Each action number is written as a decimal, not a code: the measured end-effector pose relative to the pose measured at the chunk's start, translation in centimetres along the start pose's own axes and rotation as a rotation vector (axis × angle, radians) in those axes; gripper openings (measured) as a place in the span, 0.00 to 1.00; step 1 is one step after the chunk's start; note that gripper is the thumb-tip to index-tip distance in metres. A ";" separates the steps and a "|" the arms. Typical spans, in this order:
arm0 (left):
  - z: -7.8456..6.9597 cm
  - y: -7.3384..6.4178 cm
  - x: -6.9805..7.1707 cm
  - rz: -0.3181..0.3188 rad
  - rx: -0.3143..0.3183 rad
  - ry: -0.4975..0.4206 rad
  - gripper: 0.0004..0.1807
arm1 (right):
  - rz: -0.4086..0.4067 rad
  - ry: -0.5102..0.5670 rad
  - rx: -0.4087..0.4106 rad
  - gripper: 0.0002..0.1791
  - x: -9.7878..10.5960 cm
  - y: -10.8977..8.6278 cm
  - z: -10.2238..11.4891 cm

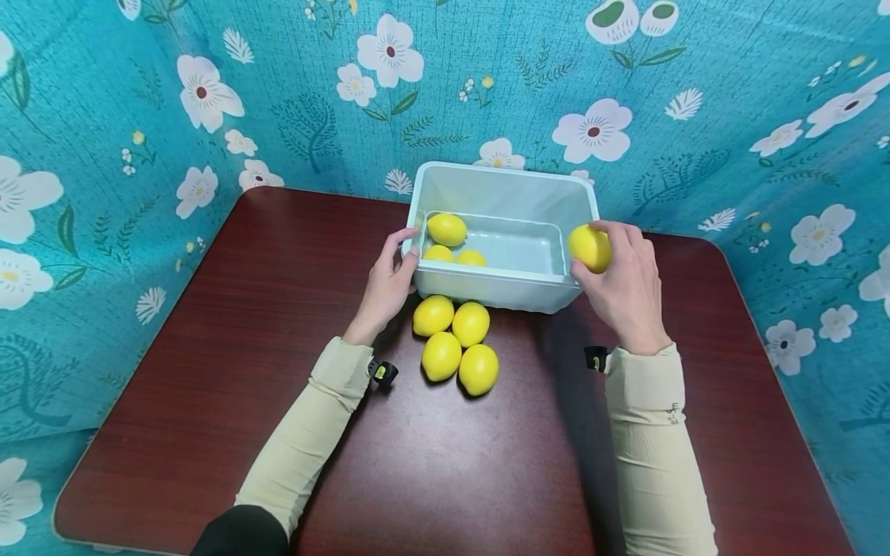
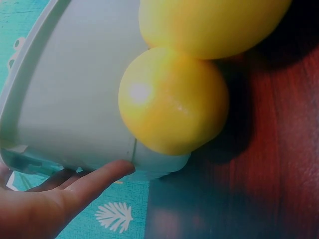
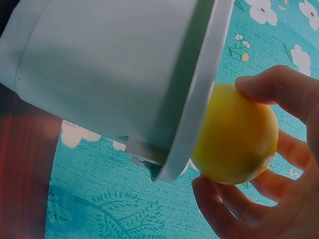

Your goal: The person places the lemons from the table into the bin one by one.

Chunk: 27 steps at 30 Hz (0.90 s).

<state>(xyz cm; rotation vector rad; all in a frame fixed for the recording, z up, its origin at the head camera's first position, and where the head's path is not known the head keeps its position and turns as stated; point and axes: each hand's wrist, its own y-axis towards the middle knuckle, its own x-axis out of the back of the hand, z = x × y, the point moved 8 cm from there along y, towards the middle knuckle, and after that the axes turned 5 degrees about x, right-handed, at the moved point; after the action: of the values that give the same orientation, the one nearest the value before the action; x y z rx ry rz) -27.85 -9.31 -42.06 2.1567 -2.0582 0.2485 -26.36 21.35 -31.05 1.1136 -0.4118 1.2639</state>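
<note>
Teal cloth (image 1: 466, 46) printed with white flowers hangs behind a dark reddish table (image 1: 452, 463), where a person works with both arms reaching forward. Everything, to my eye, turns on how the lemon (image 1: 589, 249) in the right hand (image 1: 626, 282) stands to the pale grey bin (image 1: 497, 287) between the two hands. That fruit is pinched at the bin's right end, thumb to one side and fingers to the other, level with the rim or just above it, and the bin's inside lies to the right hand's left. Its long axis I can't make out; it looks nearly round from here. The left hand (image 1: 385, 287) rests against the other end, fingers mostly straight on the wall rather than clamped, well apart from the right.

Three lemons (image 1: 447, 229) sit inside at the left hand's end, so the floor nearer the right hand shows bare. Four loose lemons (image 1: 440, 357) cluster in front of the bin, nearer the left hand.

Only the head view looks into the bin. The right wrist view shows its outer wall instead, a small latch (image 3: 149, 164) under the rim, and the rim cutting across the held lemon's edge; whether they touch, I can't tell. The left wrist view brings out a finger reaching low along the bin.
</note>
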 end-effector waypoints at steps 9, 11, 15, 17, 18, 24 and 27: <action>0.1 0.1 0.0 0.000 -0.005 0.006 0.22 | 0.003 0.015 0.005 0.29 -0.2 0.0 0.0; 0.1 0.2 0.0 -0.001 -0.005 0.007 0.22 | 0.005 0.019 0.004 0.29 -0.2 0.0 0.0; 0.1 0.2 0.0 -0.001 -0.005 0.008 0.22 | 0.013 0.026 0.001 0.29 -0.4 0.1 0.0; 0.1 0.2 0.0 -0.003 -0.005 0.008 0.23 | 0.017 0.029 0.002 0.29 -0.5 0.1 0.0; 0.0 0.2 0.0 -0.004 -0.006 0.008 0.23 | 0.018 0.031 0.002 0.29 -0.6 0.1 0.0; 0.0 0.1 0.1 -0.005 -0.003 0.007 0.23 | 0.024 0.045 0.003 0.29 -0.7 0.1 0.0; 0.1 0.1 0.0 -0.004 0.001 0.004 0.22 | 0.028 0.048 0.000 0.29 -0.8 0.0 0.0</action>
<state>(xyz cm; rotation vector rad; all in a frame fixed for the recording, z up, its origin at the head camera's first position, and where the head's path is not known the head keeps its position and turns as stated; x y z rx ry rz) -27.94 -9.36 -42.13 2.1590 -2.0521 0.2532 -26.64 20.85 -31.66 1.0788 -0.3919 1.3127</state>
